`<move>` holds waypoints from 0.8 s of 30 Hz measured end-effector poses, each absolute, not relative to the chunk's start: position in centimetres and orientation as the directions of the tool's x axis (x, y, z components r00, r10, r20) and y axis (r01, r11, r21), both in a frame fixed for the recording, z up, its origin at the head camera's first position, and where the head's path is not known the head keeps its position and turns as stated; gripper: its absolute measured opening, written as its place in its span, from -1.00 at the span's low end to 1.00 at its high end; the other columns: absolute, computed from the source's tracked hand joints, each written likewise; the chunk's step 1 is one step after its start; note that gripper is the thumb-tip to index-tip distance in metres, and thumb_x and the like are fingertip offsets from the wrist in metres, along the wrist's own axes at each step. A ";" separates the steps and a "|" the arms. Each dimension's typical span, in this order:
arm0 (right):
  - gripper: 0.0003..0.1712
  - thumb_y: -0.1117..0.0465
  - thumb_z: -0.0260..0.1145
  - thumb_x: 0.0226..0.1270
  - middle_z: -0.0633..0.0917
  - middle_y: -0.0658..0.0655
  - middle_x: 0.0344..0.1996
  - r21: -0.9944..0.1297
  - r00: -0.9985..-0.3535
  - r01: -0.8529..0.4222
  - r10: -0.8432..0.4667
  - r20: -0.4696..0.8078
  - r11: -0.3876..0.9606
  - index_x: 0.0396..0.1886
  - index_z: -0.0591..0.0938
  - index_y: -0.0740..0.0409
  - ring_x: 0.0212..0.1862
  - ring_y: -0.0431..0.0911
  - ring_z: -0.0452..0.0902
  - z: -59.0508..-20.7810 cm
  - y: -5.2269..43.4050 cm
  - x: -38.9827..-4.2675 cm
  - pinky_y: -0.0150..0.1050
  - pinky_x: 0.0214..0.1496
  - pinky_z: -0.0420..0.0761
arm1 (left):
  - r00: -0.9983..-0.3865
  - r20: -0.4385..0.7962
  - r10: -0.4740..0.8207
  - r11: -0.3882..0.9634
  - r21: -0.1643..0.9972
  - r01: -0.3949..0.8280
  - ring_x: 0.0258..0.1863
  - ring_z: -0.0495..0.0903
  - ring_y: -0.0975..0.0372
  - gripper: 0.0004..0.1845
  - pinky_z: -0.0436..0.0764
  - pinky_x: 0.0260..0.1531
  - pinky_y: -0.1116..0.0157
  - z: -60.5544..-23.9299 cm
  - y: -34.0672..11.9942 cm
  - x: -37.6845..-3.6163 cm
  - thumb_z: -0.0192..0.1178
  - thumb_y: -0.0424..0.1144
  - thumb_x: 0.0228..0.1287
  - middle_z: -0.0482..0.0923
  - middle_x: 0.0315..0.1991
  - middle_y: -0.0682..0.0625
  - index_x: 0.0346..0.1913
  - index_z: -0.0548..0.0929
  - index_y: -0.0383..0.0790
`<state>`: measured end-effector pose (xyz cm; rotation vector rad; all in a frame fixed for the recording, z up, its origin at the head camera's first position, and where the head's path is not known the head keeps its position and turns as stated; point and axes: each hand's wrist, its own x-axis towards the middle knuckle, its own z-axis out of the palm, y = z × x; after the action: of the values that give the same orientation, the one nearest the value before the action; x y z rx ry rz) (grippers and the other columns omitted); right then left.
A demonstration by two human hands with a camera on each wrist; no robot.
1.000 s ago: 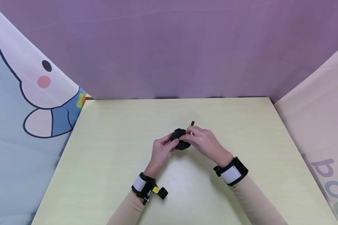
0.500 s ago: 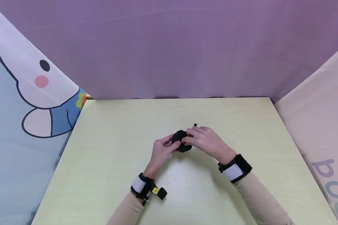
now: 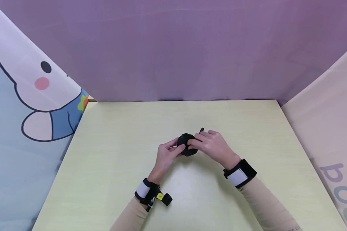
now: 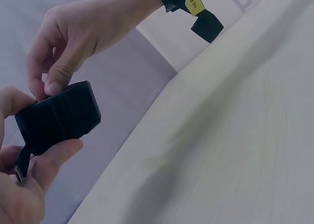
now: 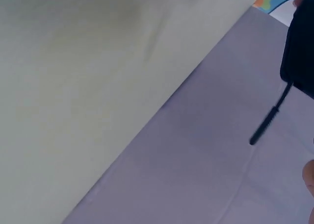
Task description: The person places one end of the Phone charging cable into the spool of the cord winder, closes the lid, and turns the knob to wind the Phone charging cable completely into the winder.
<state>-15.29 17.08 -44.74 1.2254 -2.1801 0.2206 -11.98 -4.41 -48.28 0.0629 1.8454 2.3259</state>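
I am holding a small black block (image 3: 186, 145) above the middle of the table (image 3: 110, 154), between my 2 hands. My left hand (image 3: 164, 155) is pinching its near side to steady it, while my right hand (image 3: 212, 146) is gripping the far side, where a thin black cord (image 5: 269, 117) is hanging free.

The small black block (image 3: 186, 145) is looking like matt plastic with fine ribs on its side, and a thin dark stick (image 5: 269, 120) is hanging from it. The table (image 3: 110, 154) is showing a smooth pale laminate with faint gloss. The wrist straps (image 3: 239, 173) are looking like cloth.
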 end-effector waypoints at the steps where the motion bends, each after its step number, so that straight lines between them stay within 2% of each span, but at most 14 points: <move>1: -0.72 -0.09 0.26 0.45 0.65 -0.09 -0.43 0.147 -0.376 -0.813 -0.701 0.606 0.563 -0.17 0.73 -0.03 -0.44 -0.16 0.63 -44.9 17.1 -15.1 -0.32 -0.51 0.55 | -0.986 -0.074 0.152 -0.220 0.970 -0.106 -0.07 0.79 0.14 -0.52 0.77 -0.12 0.23 -48.4 -4.3 -11.9 0.32 -0.43 0.36 0.63 0.14 -0.42 0.30 0.57 -0.50; 10: -0.60 -0.05 0.12 0.63 0.76 -0.07 -0.51 0.161 -0.351 -0.743 -0.583 0.733 0.650 -0.18 0.78 0.05 -0.56 -0.17 0.63 -46.9 16.3 -13.6 -0.30 -0.60 0.50 | -0.993 -0.042 0.110 -0.208 0.976 -0.065 -0.08 0.79 0.15 -0.53 0.77 -0.17 0.29 -49.1 -4.0 -11.3 0.32 -0.42 0.37 0.61 0.17 -0.42 0.30 0.57 -0.50; 16: -0.65 -0.03 0.21 0.57 0.78 -0.04 -0.49 0.176 -0.328 -0.721 -0.555 0.765 0.670 -0.17 0.77 0.10 -0.61 -0.17 0.60 -47.5 15.9 -13.1 -0.32 -0.64 0.42 | -0.996 -0.035 0.082 -0.246 0.968 -0.055 -0.10 0.80 0.17 -0.52 0.77 -0.16 0.30 -49.1 -3.7 -11.1 0.30 -0.46 0.37 0.60 0.18 -0.43 0.31 0.54 -0.52; 24: -0.65 -0.01 0.18 0.60 0.77 0.00 -0.54 0.204 -0.336 -0.660 -0.527 0.781 0.723 -0.18 0.77 0.11 -0.64 -0.14 0.59 -48.1 15.5 -12.6 -0.32 -0.66 0.38 | -0.997 -0.038 0.066 -0.222 0.974 -0.052 -0.08 0.79 0.15 -0.51 0.76 -0.18 0.33 -49.3 -3.5 -11.1 0.32 -0.45 0.36 0.59 0.19 -0.43 0.31 0.54 -0.51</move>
<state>-12.57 15.48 -48.06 0.9029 -2.0156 0.1844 -11.07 -3.54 -49.25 0.0171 1.9100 2.3987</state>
